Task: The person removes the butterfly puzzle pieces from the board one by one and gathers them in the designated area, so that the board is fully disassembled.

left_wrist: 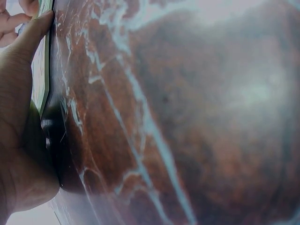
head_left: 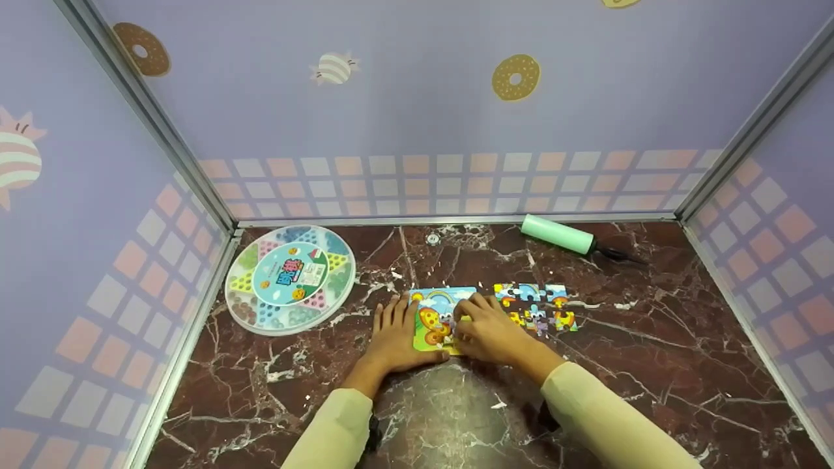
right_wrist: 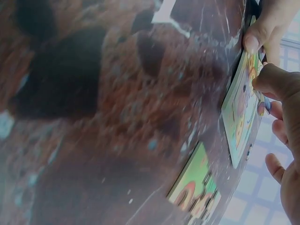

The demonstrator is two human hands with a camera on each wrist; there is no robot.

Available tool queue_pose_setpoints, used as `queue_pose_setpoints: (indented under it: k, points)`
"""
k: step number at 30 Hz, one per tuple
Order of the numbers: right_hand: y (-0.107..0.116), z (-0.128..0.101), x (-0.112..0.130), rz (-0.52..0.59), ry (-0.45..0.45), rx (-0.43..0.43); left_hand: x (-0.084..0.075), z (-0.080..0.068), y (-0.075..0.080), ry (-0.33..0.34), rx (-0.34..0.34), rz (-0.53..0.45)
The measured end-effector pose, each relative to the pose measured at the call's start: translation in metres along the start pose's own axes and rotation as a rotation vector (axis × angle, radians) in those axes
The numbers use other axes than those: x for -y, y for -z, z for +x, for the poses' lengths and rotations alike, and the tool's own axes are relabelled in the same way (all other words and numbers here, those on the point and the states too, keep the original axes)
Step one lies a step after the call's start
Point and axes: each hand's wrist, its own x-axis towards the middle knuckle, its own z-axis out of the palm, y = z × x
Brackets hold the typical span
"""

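Note:
The jigsaw puzzle board [head_left: 430, 339] lies flat on the marble-patterned table, showing a rainbow and a giraffe-like yellow figure. My left hand [head_left: 395, 335] rests against its left side with straight fingers, the thumb along the near edge. Over the board's right half, my right hand [head_left: 488, 331] has its fingers curled down. In the right wrist view its thumb and fingertips pinch a small puzzle piece [right_wrist: 264, 106] just at the board's surface; the piece is mostly hidden. Loose puzzle pieces [head_left: 531, 292] lie in two rows to the right of the board.
A round Chinese checkers board [head_left: 290, 273] under a clear cover lies at the left. Toward the back right is a mint-green hand pump [head_left: 558, 234] with a black nozzle. A small round clear object [head_left: 432, 240] sits near the back wall [head_left: 430, 117]. Side walls enclose the table.

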Motion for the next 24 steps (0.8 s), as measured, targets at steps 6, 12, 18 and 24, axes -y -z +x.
queue_pose_setpoints:
  k: [6, 12, 18, 24]
  points:
    - [0.005, -0.015, -0.009, 0.014, -0.023, -0.01, 0.0, 0.001, 0.0, 0.005, 0.007, 0.009]
    - [0.011, -0.031, -0.02, 0.047, -0.023, -0.056, 0.0, 0.0, -0.001, 0.004, 0.006, 0.013]
    - [0.017, -0.05, -0.035, 0.04, -0.045, -0.077, -0.001, 0.0, 0.0, -0.007, 0.001, 0.013]
    - [0.025, -0.068, -0.048, 0.032, -0.056, -0.094, -0.002, 0.0, 0.003, 0.0, 0.025, 0.016]
